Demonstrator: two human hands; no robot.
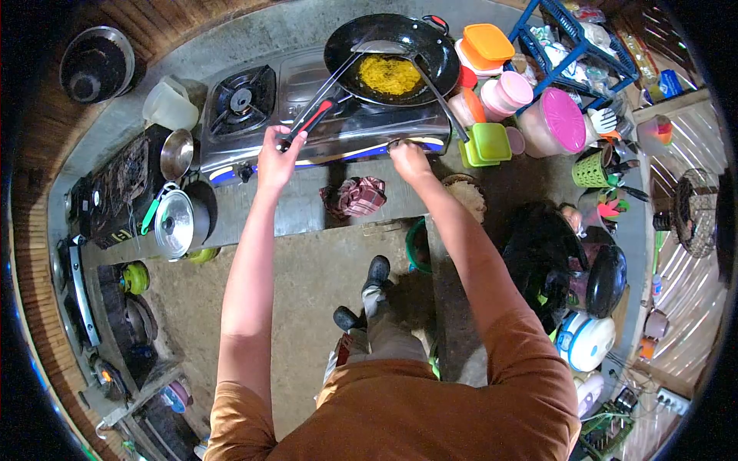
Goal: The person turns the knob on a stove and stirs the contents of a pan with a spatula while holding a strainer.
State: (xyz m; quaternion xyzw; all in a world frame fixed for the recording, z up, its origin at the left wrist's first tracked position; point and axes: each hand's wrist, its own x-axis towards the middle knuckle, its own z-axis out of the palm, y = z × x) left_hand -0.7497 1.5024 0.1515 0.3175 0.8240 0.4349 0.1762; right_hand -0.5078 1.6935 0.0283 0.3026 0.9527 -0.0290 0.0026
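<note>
My left hand (280, 157) is closed round the red and black handle of a spatula (314, 115), whose shaft reaches up to the black wok (338, 55). Inside the wok lies a yellow, omelette-like food (390, 74), and a second utensil (440, 97) leans over the right rim. The wok sits on the right side of a two-burner stove (296, 81). At the stove's front right knob is my right hand (410, 160), its fingers closed on it. A checkered cloth (361, 197) lies on the counter between my hands.
The left burner (241, 100) holds no pan. A lidded pot (178, 223) and a metal bowl (177, 154) stand at the left. Stacked plastic containers (487, 144), a pink-lidded tub (561, 121) and a blue rack (573, 46) are at the right.
</note>
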